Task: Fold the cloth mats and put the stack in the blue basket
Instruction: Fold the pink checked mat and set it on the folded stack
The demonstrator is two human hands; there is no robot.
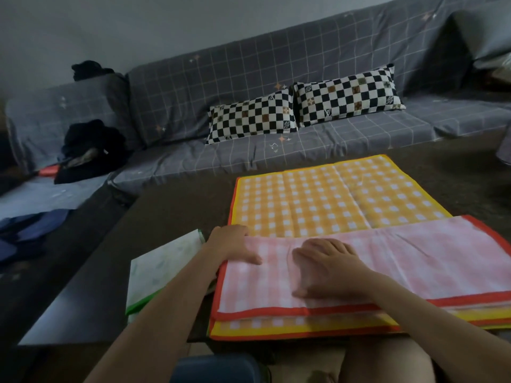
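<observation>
Both hands lie flat, the left hand [233, 246] and right hand [329, 268] pressing the folded pink mat [387, 258] atop the yellow mat [312, 197], whose near edge overhangs the worktop [171, 211] and might slide off, though what's probably the blue basket [215, 369] waits below.

Three cloth mats on the bench: one pink mat [387, 261] at the near edge, one yellow mat [318, 197] behind it, one green-trimmed white mat [163, 266] toward the left edge. Two hands, left hand [232, 244] and right hand [326, 269]. Two checkered pillows [251, 117] on one sofa [193, 89].
</observation>
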